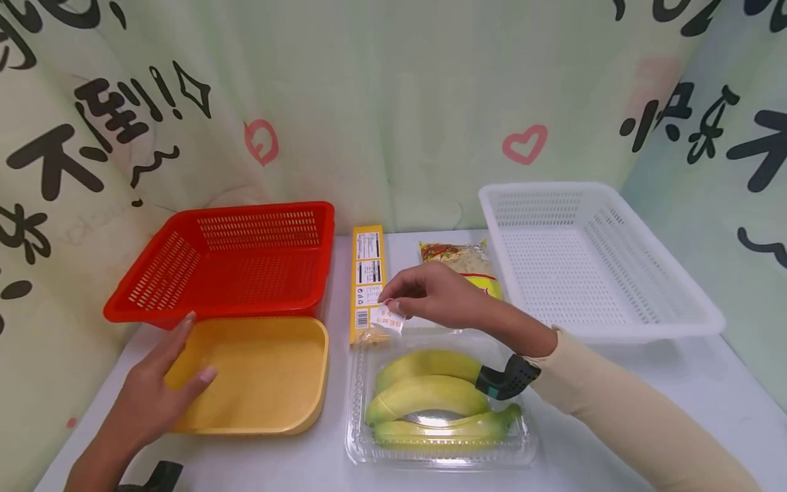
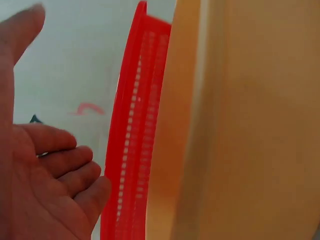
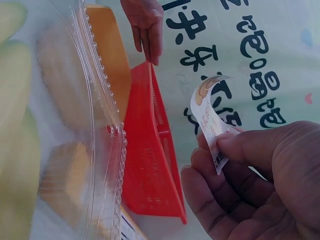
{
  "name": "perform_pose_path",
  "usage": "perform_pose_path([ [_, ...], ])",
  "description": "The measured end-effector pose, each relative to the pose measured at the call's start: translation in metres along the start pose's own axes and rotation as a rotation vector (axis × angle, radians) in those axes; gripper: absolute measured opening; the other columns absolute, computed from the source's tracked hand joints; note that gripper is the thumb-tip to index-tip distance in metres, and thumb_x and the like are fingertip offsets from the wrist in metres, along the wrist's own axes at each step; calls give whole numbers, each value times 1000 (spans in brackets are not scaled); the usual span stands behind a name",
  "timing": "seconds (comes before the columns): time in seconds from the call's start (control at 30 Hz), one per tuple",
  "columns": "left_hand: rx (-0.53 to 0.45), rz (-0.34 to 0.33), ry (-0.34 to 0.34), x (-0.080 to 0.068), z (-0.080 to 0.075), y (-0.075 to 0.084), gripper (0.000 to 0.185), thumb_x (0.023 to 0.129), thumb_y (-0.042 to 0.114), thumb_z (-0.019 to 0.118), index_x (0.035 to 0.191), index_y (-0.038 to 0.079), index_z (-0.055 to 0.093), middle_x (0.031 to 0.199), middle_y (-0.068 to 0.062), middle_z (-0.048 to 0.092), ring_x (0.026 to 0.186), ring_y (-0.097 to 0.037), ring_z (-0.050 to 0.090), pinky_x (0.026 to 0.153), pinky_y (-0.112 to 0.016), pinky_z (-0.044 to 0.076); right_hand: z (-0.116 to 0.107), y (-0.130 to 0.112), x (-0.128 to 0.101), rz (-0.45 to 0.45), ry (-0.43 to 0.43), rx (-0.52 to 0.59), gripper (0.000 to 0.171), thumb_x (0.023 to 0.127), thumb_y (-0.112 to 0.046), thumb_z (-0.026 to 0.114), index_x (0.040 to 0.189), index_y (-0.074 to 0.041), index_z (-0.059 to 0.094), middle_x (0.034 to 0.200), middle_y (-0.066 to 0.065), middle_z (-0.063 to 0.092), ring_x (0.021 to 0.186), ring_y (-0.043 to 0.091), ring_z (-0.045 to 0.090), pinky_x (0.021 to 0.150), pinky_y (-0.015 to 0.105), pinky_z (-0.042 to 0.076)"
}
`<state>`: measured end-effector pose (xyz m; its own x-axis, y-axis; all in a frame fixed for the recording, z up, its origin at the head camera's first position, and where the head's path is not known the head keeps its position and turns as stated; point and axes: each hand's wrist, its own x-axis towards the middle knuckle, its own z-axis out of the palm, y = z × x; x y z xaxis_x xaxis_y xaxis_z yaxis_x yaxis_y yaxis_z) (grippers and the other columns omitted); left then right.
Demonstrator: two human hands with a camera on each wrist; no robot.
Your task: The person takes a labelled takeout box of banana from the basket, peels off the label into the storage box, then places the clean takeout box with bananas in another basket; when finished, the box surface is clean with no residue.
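My right hand [image 1: 393, 304] pinches a small white printed label [image 1: 389, 318] between thumb and fingers, just above the far edge of a clear plastic clamshell [image 1: 519, 447] holding three bananas [image 1: 424, 396]. In the right wrist view the label [image 3: 207, 117] curls upward from my fingertips [image 3: 225, 150]. My left hand [image 1: 175, 369] lies open with straight fingers on the left rim of a yellow tray [image 1: 270, 376]. The left wrist view shows the open palm [image 2: 45, 190] beside the yellow tray [image 2: 240, 130] and the red basket [image 2: 132, 135].
A red basket [image 1: 227, 263] stands behind the yellow tray. A yellow box [image 1: 367, 273] and a noodle packet [image 1: 461, 263] lie at centre back. A white basket [image 1: 590, 260] sits at the right. A printed curtain backs the white table [image 1: 676, 383].
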<state>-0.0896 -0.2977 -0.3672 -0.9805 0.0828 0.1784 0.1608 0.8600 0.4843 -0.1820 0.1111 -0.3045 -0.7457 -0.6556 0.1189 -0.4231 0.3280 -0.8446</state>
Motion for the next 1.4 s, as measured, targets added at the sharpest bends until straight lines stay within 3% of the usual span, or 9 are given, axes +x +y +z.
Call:
perform_pose_path([
  [0.2, 25, -59, -236, 2, -11, -20, 120, 77, 51, 75, 155, 16, -9, 158, -26, 10, 130, -55, 26, 87, -71, 38, 4, -2, 8, 31, -16, -49, 15, 91, -2, 63, 102, -5, 74, 88, -2, 71, 72, 14, 59, 64, 27, 51],
  [0.3, -1, -73, -290, 1, -11, -28, 125, 75, 51, 76, 154, 16, -15, 159, -24, 0, 128, -54, 24, 89, -71, 37, 8, -1, 12, 31, -27, -72, 17, 92, -1, 63, 102, -5, 75, 90, -2, 71, 67, 13, 55, 59, 24, 46],
  [0.57, -54, -87, -353, -4, -4, -41, 132, 72, 50, 79, 154, 17, -18, 158, -24, -11, 123, -50, 28, 91, -73, 32, 33, 1, 23, 102, -141, -52, 19, 93, -3, 63, 108, -6, 75, 93, -4, 71, 73, 11, 58, 58, 21, 45],
  [0.8, -74, -112, -365, -4, 2, -43, 132, 71, 51, 80, 153, 19, -20, 154, -25, 7, 119, -42, 33, 94, -70, 36, 50, 2, 36, 21, -187, -66, 18, 91, 0, 65, 106, -1, 75, 88, -2, 72, 74, 8, 57, 68, 20, 50],
  [1.0, -23, -154, -386, -4, 3, -46, 136, 70, 55, 79, 151, 11, -22, 153, -29, 3, 118, -45, 34, 93, -68, 38, 59, -4, 45, 28, -200, -59, 19, 91, 1, 64, 107, -1, 74, 89, -1, 72, 75, 8, 58, 72, 20, 53],
  [1.4, 33, -200, -421, -1, 1, -52, 138, 70, 59, 77, 149, 2, -21, 152, -32, -3, 115, -48, 33, 93, -69, 37, 75, -10, 66, 33, -235, -68, 19, 92, 0, 63, 108, 0, 73, 85, -1, 69, 70, 9, 57, 64, 20, 53],
])
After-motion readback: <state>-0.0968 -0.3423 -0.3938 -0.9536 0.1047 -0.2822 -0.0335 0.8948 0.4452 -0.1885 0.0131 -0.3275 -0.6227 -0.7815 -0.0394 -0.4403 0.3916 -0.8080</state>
